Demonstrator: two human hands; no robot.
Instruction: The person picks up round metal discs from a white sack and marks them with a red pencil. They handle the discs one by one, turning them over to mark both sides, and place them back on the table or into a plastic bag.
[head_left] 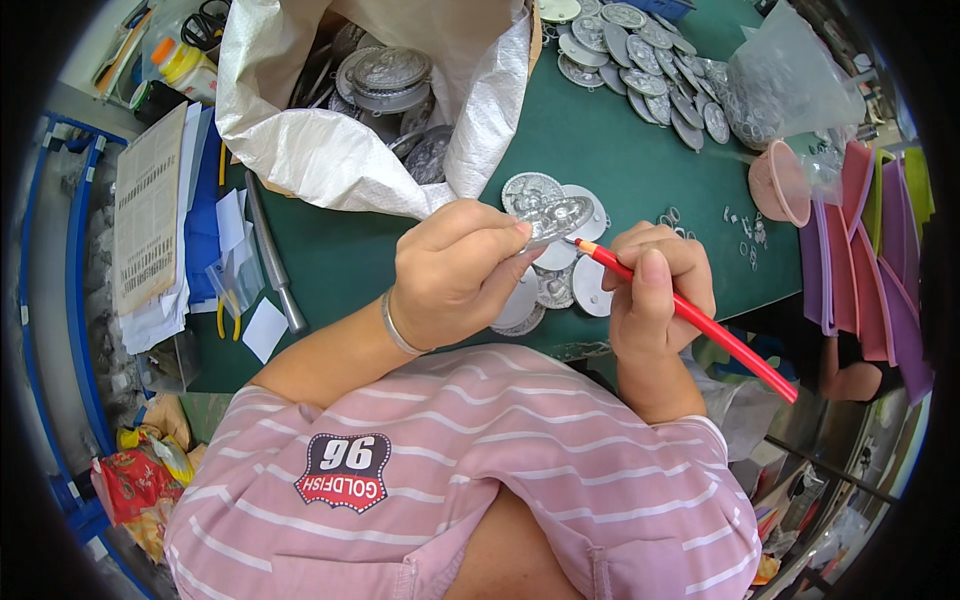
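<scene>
My left hand (460, 260) pinches a silver medallion (556, 220) with a raised relief, tilted above the table, between thumb and fingers. A long red pencil (735, 347) is gripped in my right hand (660, 285). Its dark tip points left and sits close under the medallion's edge; I cannot tell whether it touches. Below both hands lies a loose group of round silver medallions (592, 287), some showing plain backs and some relief faces. My hands and the held piece partly cover this group.
Beyond my left hand stands an open white woven sack (350, 150) with more medallions inside. A larger heap of medallions (650, 60) lies at the far right. Also there are a clear bag (790, 75), a pink cup (780, 185), small rings (748, 240), a metal rod (268, 245) and pink-purple bins (870, 260).
</scene>
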